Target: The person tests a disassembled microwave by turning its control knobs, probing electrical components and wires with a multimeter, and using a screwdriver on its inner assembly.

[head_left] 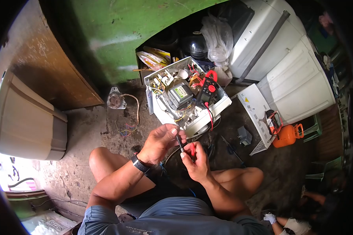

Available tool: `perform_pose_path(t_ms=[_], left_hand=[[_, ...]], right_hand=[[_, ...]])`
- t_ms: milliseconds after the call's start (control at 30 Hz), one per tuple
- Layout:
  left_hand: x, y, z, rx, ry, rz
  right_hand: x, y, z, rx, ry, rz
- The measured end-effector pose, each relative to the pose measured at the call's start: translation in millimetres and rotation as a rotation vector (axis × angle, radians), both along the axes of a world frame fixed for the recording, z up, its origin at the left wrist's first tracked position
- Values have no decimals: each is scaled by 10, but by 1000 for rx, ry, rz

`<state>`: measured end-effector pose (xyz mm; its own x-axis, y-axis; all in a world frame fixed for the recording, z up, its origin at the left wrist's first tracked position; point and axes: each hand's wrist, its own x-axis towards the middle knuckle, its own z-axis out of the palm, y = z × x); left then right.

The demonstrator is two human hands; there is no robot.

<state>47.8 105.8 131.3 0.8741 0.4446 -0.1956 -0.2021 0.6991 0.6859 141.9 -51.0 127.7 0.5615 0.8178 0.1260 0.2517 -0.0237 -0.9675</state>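
Note:
My left hand (159,143), with a dark watch (139,163) on its wrist, pinches the upper end of a thin dark rod-like piece (179,141). The lower end of that piece is between the fingers of my right hand (196,161), which also holds something red (192,149). Just beyond my hands sits an opened white appliance (219,107), with a grey boxy part (180,96) and several wires inside. A red and black clamp meter (208,91) rests on its right side, and a red lead hangs over the edge.
A round motor (115,100) with a cable lies left of the appliance. To the right are a white panel (256,113), an orange gas canister (288,136) and a grey metal part (244,135). Another person's gloved hand (270,217) shows at the bottom right.

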Motion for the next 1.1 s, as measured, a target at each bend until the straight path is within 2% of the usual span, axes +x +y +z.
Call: perform_pose_path(t_ms=[133,367,467,533,600,667,800,867,933,967,1000,1100], left_hand=[[-5,32,-5,-22,16,-29],[-30,161,-17,8,-15,-146],[-55,183,-29,24,2,-178],[-55,190,-8,31,14,-187],[-60,235,-60,54,0,-211],[-53,222,-84,30,-39,-211],[-62,197,-73,-20,-75,-213],[-56,192,-71,36,-67,-209],[-52,183,-55,117,-38,-217],[-52,174,-44,198,-9,-225],[-50,161,-24,197,-8,-226],[-44,115,53,348,86,-212]], right_hand=[[-26,-2,22,84,-96,-27],[-51,-7,-54,153,-41,-24],[-70,-52,-151,189,31,-29],[-48,-113,-159,108,106,35],[-33,-112,-226,136,28,31],[-67,-120,-244,174,151,48],[-95,-137,-242,153,212,63],[-82,-136,-205,120,250,53],[11,-92,-148,125,143,72],[34,-89,-52,88,218,48],[103,-95,-101,48,167,0],[241,-56,48,21,-140,-73]])
